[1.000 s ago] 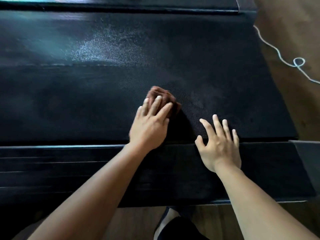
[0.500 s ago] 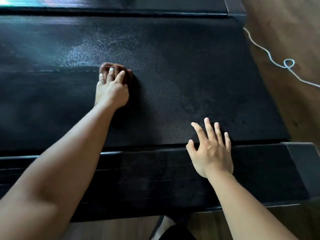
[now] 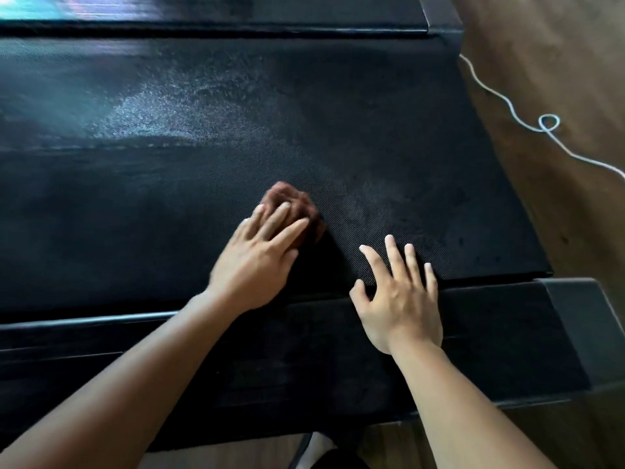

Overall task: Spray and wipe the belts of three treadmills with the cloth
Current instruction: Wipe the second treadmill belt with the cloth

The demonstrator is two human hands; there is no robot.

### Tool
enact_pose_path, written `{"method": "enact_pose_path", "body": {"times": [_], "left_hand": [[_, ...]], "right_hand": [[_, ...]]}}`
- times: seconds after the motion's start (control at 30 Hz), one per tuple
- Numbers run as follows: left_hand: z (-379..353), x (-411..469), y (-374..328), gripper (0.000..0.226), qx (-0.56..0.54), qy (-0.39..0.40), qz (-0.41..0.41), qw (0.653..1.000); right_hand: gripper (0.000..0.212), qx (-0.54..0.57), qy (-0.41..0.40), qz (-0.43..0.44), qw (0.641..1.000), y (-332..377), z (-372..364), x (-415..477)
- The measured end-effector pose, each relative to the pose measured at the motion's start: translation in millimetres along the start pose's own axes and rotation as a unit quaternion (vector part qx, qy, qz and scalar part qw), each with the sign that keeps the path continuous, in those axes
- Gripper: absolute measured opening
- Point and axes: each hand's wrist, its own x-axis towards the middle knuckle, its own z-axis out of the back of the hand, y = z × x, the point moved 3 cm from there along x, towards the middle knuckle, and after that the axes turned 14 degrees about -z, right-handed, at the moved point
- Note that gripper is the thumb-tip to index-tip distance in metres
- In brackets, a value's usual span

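A black textured treadmill belt fills most of the view, with a pale film of spray droplets at its upper left. My left hand presses a bunched reddish-brown cloth flat against the belt near the middle; the fingers cover much of the cloth. My right hand rests with fingers spread on the belt's near edge and the side rail, holding nothing.
A dark side rail runs along the near edge, and another rail lies at the far side. Wooden floor lies to the right, crossed by a white cord with a loop. A shoe shows at the bottom.
My left hand slid the cloth out to the far left of the belt, then back right and nearer to me. My right hand stayed planted on the near edge.
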Motion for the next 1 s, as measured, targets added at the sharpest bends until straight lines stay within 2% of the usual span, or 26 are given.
{"method": "enact_pose_path", "body": {"times": [0.2,0.33,0.43,0.53,0.63,0.73,0.8,0.9,1.0], "left_hand": [[30.9,-46.1,74.5,0.058,0.026,-0.053,0.143,0.988],[44.1,-5.2,106.8,0.06,0.026,-0.073,0.226,0.971],[42.0,43.6,116.6,0.061,0.03,-0.054,0.265,0.962],[33.4,92.8,93.0,0.064,0.027,-0.023,0.227,0.973],[21.2,116.3,33.3,0.066,0.025,0.001,0.116,0.993],[7.9,101.2,-32.7,0.058,0.011,-0.005,0.02,1.0],[0.2,76.4,-50.4,0.056,-0.01,-0.001,-0.006,1.0],[-2.8,30.7,-41.0,0.059,0.0,-0.006,-0.025,1.0],[4.9,-10.3,-1.8,0.061,-0.002,-0.01,0.025,1.0]], "right_hand": [[0.063,0.004,-0.005,0.0,1.0,-0.5,-1.8,0.7],[0.062,0.01,-0.012,0.004,1.0,-0.2,-0.9,0.0],[0.062,0.01,-0.009,0.003,1.0,-0.5,-1.0,0.5],[0.06,0.004,-0.004,0.004,1.0,-1.3,-1.7,-0.3],[0.059,0.003,0.01,0.005,1.0,-1.1,-1.0,0.0],[0.061,0.0,0.024,0.004,1.0,-1.3,0.3,1.0],[0.061,0.002,0.024,0.003,1.0,-1.4,0.2,1.2],[0.059,0.01,0.013,0.002,1.0,-1.6,-1.2,0.9],[0.059,0.011,0.009,0.002,1.0,-2.3,-2.4,1.1]]}}
